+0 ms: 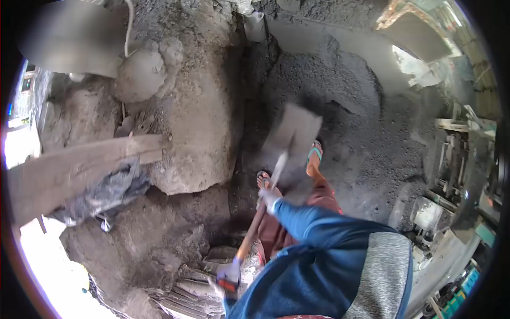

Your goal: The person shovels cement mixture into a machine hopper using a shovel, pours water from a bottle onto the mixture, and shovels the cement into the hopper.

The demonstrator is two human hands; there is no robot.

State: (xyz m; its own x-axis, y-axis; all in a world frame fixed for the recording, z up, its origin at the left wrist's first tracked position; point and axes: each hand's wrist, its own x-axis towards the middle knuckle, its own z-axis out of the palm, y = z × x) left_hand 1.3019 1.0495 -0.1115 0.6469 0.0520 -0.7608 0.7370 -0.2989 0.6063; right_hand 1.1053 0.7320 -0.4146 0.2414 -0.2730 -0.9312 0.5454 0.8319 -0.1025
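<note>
A shovel (pixel 294 129) with a flat, greyish blade hangs above the dark ground, ahead of my sandalled feet. My right hand (pixel 271 200), in a pale glove, is wrapped round the shaft close to its metal socket. Lower down, at the handle end with its purple and red grip, is my left hand (pixel 219 287), gloved and partly hidden, closed on the handle. The blade looks blurred and carries no visible load. Beyond it lies a mound of dark, grainy material (pixel 329 74).
A large earthen block (pixel 199 117) stands left of my feet, with a wooden beam (pixel 85 165) and crumpled black plastic (pixel 114 189) beside it. Machinery parts (pixel 427 212) line the right side. An open sack (pixel 419 34) is at the upper right.
</note>
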